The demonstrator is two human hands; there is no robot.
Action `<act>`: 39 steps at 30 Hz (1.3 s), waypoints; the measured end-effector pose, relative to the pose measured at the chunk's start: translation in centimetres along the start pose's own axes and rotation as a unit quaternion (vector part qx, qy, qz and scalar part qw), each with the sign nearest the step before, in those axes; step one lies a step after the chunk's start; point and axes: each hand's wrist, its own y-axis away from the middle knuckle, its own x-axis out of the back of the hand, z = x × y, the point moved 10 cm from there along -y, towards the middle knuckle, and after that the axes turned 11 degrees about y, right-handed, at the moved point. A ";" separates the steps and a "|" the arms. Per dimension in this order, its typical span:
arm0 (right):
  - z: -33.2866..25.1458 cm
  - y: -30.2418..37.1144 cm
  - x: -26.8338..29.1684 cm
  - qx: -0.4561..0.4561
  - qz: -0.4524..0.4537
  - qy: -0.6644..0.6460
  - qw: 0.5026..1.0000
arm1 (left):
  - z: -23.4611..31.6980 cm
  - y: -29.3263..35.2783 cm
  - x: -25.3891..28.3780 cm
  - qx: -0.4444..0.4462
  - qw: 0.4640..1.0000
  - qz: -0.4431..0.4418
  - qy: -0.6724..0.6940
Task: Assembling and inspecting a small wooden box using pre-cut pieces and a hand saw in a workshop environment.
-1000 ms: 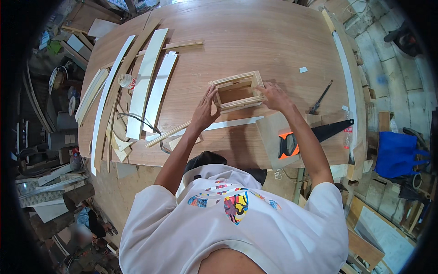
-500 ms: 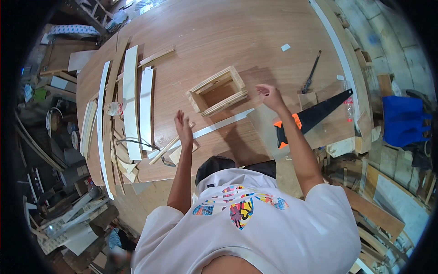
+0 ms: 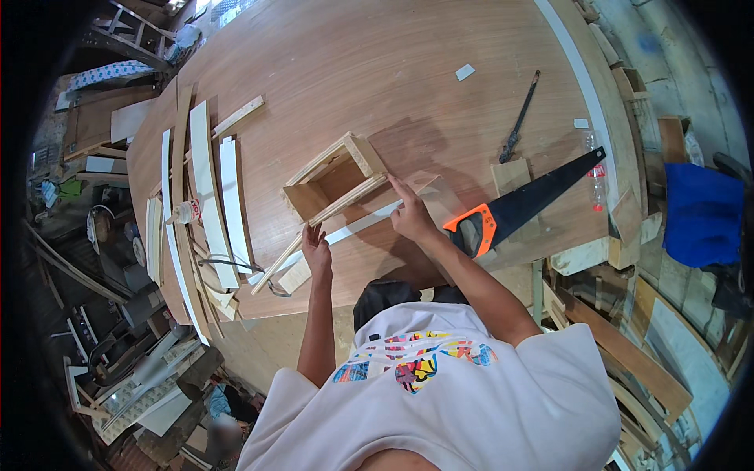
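Observation:
An open-topped rectangular wooden box (image 3: pixel 342 198) of pale boards sits on the large table (image 3: pixel 298 86). My left hand (image 3: pixel 317 253) is at its near left corner, fingers stretched up to the edge. At the near right corner is my right hand (image 3: pixel 412 216), index finger extended against the wood and the other fingers partly bent. Neither hand is wrapped round the box. Right of my right hand lies a handsaw (image 3: pixel 542 192) with a black blade and an orange and black handle. A thin wooden stick (image 3: pixel 276 263) lies beside my left hand.
Long white boards (image 3: pixel 206 180) and wood strips lie at the left with a plastic bottle (image 3: pixel 187 212) among them. A dark slender tool (image 3: pixel 520 122), a small wood block (image 3: pixel 512 176) and a clear bottle (image 3: pixel 598 192) are at the right. A blue chair (image 3: pixel 703 212) stands beyond the table.
Both hands have come in to the box's near corners; before, they were held apart on either side of it. The whole view has shifted, and the saw handle now shows uncovered by my forearm.

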 end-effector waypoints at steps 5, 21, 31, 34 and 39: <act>2.6 -1.9 1.5 -0.046 -0.019 -0.032 0.998 | 0.7 0.3 0.0 -0.006 1.000 0.011 -0.007; 11.8 -5.2 -0.7 -0.133 -0.171 -0.070 0.974 | -6.2 -1.5 0.1 0.015 1.000 -0.024 0.011; 10.0 -6.3 -0.8 -0.255 -0.170 -0.062 0.950 | -6.5 -1.7 -0.7 -0.019 0.999 0.008 0.030; 9.6 -6.6 -0.3 -0.307 -0.162 -0.086 0.934 | -5.2 -2.1 -0.9 -0.022 0.994 0.008 0.103; 10.0 -7.5 1.4 -0.315 -0.153 -0.079 0.933 | -3.7 -2.1 -3.2 -0.051 0.996 -0.057 0.046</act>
